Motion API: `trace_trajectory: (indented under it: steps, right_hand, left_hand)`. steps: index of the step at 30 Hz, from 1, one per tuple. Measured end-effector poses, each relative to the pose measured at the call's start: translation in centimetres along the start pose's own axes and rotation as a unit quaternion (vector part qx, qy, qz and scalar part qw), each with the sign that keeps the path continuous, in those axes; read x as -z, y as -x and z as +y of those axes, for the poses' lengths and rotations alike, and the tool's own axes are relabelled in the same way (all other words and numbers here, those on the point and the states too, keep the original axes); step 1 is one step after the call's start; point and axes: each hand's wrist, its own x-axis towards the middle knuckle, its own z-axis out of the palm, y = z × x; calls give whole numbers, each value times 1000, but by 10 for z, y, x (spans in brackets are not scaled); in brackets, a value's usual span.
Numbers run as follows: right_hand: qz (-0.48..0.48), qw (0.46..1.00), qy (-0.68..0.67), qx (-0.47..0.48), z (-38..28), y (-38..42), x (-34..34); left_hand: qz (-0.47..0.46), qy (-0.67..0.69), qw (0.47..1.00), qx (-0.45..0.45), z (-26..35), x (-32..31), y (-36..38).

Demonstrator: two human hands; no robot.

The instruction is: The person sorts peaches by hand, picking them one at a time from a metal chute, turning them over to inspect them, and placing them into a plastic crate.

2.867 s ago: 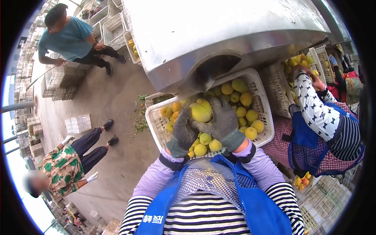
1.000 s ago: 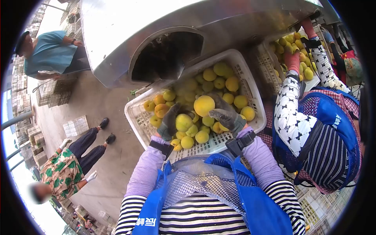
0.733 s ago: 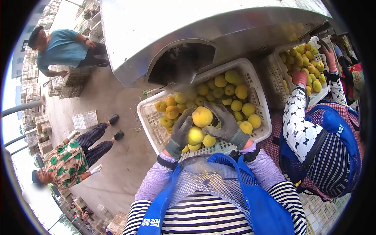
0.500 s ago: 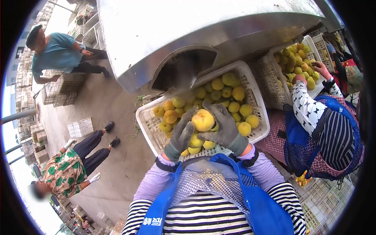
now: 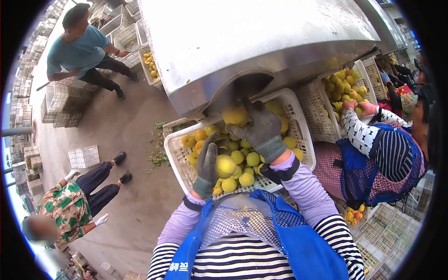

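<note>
Both my hands wear dark grey work gloves. My right hand (image 5: 263,129) grips a yellow peach (image 5: 235,115) close to the dark opening (image 5: 242,88) of a metal machine. My left hand (image 5: 206,169) is lower, over the near left part of a white plastic crate (image 5: 173,156). A large yellow-green peach (image 5: 226,166) rests against its palm and thumb, with the fingers pointing up beside it. Many yellow and green peaches (image 5: 252,159) fill the crate under both hands. The glove hides part of the peach in my right hand.
The machine's pale metal top (image 5: 261,28) spans the far side. At right, a co-worker (image 5: 396,154) handles peaches in another crate (image 5: 368,84). Two people stand at left on concrete floor (image 5: 126,140), near stacked crates (image 5: 67,100) and a white crate (image 5: 84,157).
My hands have separated. The right one has moved forward with a peach toward the machine's opening, while the left has shifted slightly left with another peach. The person in blue has raised an arm.
</note>
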Motion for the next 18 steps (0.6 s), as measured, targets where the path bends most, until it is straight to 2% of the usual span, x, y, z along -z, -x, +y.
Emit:
trace_trajectory:
  steps: [4,6,8,10,12,13,15,16,17,18]
  right_hand:
    - [-70,997,28,-31,20,-35,-50]
    - [-136,980,-100,-100,22,-62,-61]
    - [-151,962,-188,-125,19,-68,-50]
    - [-125,964,-218,-86,27,-61,-25]
    - [-101,970,-221,-12,37,-33,-1]
    - [-91,972,-214,35,37,-11,11]
    - [-175,977,-87,82,29,29,32]
    - [-196,976,-59,71,28,47,33]
    - [-214,975,-28,60,28,58,30]
    - [-192,979,-51,45,33,59,34]
  left_hand:
    - [15,37,998,46,2,1,4]
    - [32,100,993,56,1,3,3]
    - [0,-43,999,-26,2,2,0]
    - [-32,-228,966,-119,8,-12,-2]
    - [-48,-271,960,-57,20,-24,-5]
    - [-65,-242,967,-44,17,-25,-9]
    - [-103,-184,977,-14,10,-29,-13]
    - [-75,1,996,54,9,-37,-14]
    - [-47,185,974,123,12,-49,-16]
    - [-19,360,913,193,15,-63,-20]
